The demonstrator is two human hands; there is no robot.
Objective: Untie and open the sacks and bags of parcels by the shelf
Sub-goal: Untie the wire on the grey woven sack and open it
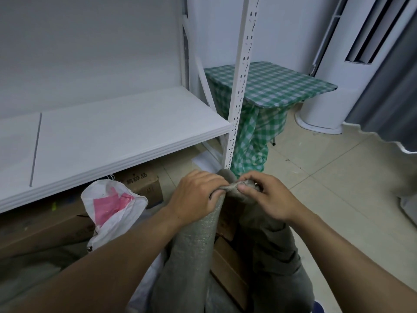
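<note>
Pale floor tiles (338, 188) beside the white shelf (126, 129): both hands on the grey sack (191, 249)

We look down at the grey sack, which stands right in front of us at the foot of the shelf's corner post (239, 86). Our left hand (196, 197) has its fingers curled over the sack's top edge and grips the fabric. Our right hand (266, 199) pinches the bunched cloth of the same edge between thumb and bent fingers, just beside the left hand, the two nearly touching. Below the hands the fabric parts, and we see brown cardboard boxes (228, 267) in the gap. To the left of the sack a white and pink plastic bag (112, 206) slumps with its top crumpled, in front of a cardboard box (144, 184) that sits under the lowest shelf board. Behind the post a green checked tablecloth (282, 84) hangs down towards the floor, and further right we see a white standing air conditioner (334, 75) and a grey curtain (394, 98)
</note>
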